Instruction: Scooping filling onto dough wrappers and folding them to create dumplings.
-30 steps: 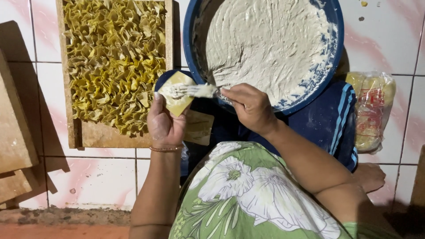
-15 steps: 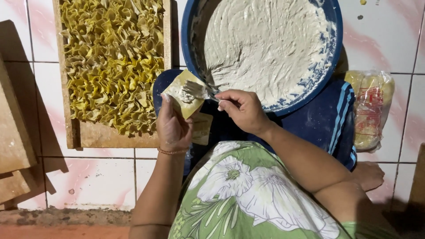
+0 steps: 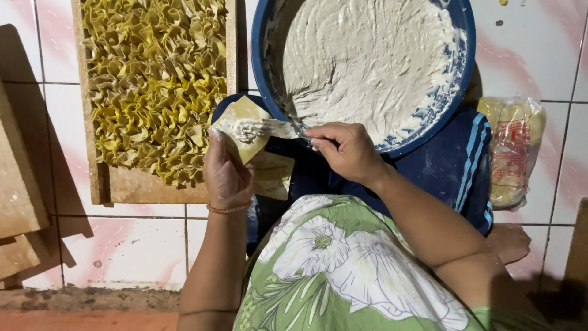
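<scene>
A square yellow wrapper [image 3: 243, 125] is held flat in the left hand [image 3: 225, 175], with the fingers closed behind it and the thumb pressed along its near edge. A small utensil [image 3: 278, 129], most likely a spoon or flat spreader though its shape is blurred by paste, is pinched between thumb and fingertips of the right hand [image 3: 346, 150]. Compared with the picture a second ago, the utensil's loaded end is now seen laid across the middle of the wrapper, and a streak of pale filling [image 3: 248, 130] is deposited there; the wrapper is also tilted more towards the blue basin [image 3: 263, 73], just beside its rim. From this it is judged that the filling is being wiped onto the sheet and that folding is not yet begun. The basin is seen part-filled with grey-white paste [image 3: 367, 55]. A wooden tray [image 3: 153, 187] crowded with folded yellow dumplings [image 3: 153, 86] is noted to the left. Spare wrappers [image 3: 272, 178] lie below the held sheet, on the lap. A clear bag [image 3: 511, 150] of further wrappers rests on the tiled floor [image 3: 55, 55] at the right.
</scene>
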